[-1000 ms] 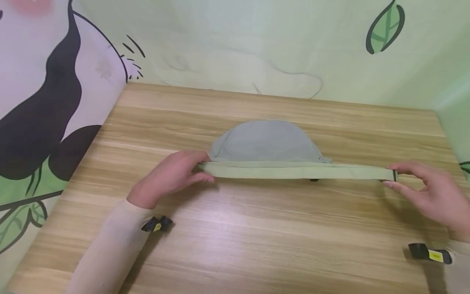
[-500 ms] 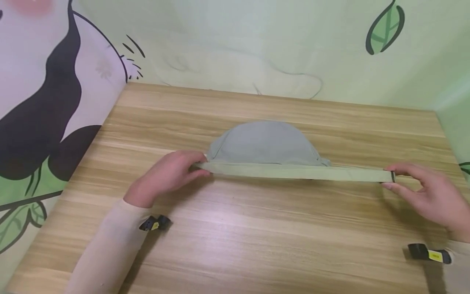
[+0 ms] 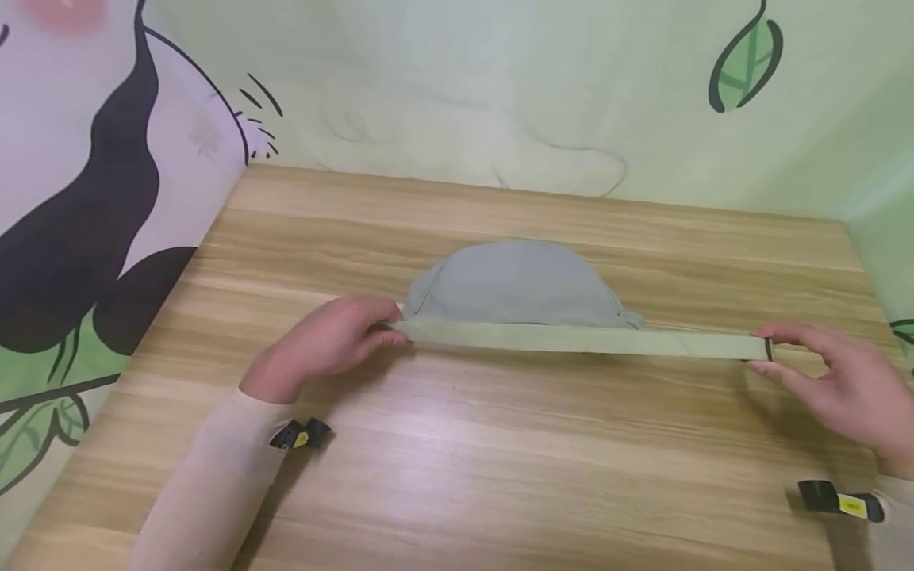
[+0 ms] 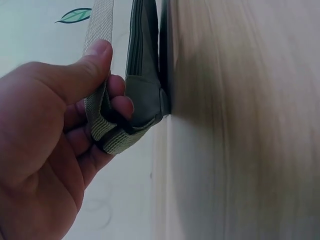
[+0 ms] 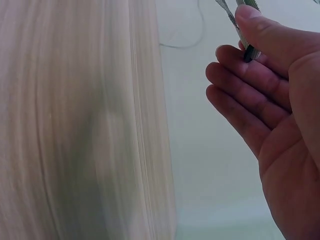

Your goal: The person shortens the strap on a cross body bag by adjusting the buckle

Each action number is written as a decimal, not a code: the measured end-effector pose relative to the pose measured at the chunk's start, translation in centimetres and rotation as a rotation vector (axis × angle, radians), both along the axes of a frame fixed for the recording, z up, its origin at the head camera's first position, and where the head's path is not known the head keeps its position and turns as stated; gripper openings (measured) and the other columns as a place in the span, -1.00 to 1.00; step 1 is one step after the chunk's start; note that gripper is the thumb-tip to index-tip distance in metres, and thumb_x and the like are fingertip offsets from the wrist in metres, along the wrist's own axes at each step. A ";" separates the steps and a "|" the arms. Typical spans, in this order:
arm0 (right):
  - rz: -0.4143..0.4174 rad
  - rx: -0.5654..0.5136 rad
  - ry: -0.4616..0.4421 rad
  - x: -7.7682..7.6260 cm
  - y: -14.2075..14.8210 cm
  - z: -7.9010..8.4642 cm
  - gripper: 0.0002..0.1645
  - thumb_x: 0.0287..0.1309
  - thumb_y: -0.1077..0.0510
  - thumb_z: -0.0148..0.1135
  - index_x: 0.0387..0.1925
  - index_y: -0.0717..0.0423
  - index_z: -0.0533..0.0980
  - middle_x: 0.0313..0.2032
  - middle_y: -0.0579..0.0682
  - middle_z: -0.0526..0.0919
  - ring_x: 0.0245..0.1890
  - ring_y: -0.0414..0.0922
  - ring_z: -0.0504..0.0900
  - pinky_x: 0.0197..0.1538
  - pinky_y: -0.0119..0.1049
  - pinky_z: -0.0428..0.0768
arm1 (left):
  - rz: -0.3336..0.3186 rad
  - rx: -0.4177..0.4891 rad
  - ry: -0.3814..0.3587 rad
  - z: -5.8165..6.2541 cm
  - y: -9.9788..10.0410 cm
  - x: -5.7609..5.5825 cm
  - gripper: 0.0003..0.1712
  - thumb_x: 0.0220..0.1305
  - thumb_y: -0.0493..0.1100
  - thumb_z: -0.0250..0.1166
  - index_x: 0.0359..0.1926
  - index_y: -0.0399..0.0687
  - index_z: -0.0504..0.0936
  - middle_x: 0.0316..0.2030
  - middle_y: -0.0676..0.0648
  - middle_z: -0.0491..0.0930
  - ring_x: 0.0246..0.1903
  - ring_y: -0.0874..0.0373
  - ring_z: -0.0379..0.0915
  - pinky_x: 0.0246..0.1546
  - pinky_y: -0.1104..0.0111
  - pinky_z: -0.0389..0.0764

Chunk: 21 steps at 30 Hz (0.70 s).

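A grey waist bag (image 3: pixel 521 281) with a curved outline lies on the wooden table in the head view. Its pale green strap (image 3: pixel 571 337) runs taut along the near side of the bag. At the bag's left corner my left hand (image 3: pixel 324 341) pinches the strap; in the left wrist view, the webbing (image 4: pixel 100 25) passes under the thumb and loops by the fingers. My right hand (image 3: pixel 842 377) pinches the strap's far right end, where a thin black piece (image 3: pixel 769 349) shows. In the right wrist view the other fingers (image 5: pixel 240 95) extend beneath the pinch.
The wooden table (image 3: pixel 457 476) meets a pale green wall sheet (image 3: pixel 457 87) at the back. A panda print (image 3: pixel 121 143) covers the left wall. Black wrist mounts with yellow labels sit on both wrists.
The strap's left end has dipped slightly toward me and now lies flatter. Both hands keep their pinch and have barely moved. The view has tilted slightly.
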State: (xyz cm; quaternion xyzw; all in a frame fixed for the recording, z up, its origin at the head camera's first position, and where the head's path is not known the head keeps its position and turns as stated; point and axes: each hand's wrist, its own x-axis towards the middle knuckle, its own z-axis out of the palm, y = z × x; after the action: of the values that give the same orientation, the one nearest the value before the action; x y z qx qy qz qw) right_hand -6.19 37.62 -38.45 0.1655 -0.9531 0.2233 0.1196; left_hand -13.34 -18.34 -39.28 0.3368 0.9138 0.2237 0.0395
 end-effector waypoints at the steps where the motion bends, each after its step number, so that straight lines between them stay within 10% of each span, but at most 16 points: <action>1: 0.007 -0.009 0.011 -0.1 0.0 0.0 -0.50 -0.14 0.27 0.50 -0.06 0.04 0.60 -0.11 -0.30 0.61 -0.07 -0.77 0.27 -0.22 -0.78 0.31 | -0.001 0.001 -0.008 0.0 0.0 0.0 -0.89 0.20 -0.02 0.33 -0.37 0.17 0.56 -0.48 0.23 0.52 -0.47 0.31 0.41 -0.36 0.35 0.52; 14: 0.096 -0.418 -0.269 0.7 -1.7 0.4 -0.59 -0.06 0.49 0.35 -0.11 0.25 0.53 0.11 0.13 0.56 0.16 -0.22 0.47 0.26 -0.58 0.23 | -0.018 -0.006 -0.051 -0.6 -0.5 -0.5 -0.93 0.28 -0.04 0.27 -0.24 0.15 0.61 -0.34 0.21 0.60 -0.32 0.30 0.50 -0.18 0.31 0.56; 21: 0.318 -0.761 -0.282 0.2 -3.1 0.2 -0.53 -0.14 0.71 0.20 -0.09 0.52 0.44 0.07 0.41 0.51 0.17 -0.01 0.50 0.27 -0.46 0.30 | -0.043 -0.060 -0.002 -0.9 -0.4 -0.7 -0.70 0.22 0.04 0.31 -0.04 0.12 0.64 -0.11 0.16 0.65 -0.08 0.26 0.56 0.01 0.28 0.55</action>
State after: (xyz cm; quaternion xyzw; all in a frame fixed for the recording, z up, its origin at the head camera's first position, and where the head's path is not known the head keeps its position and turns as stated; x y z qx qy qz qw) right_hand -5.97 34.49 -38.24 0.2221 -0.7726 0.5948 0.0046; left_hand -14.06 -18.69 -40.19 0.3545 0.9127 0.1956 0.0554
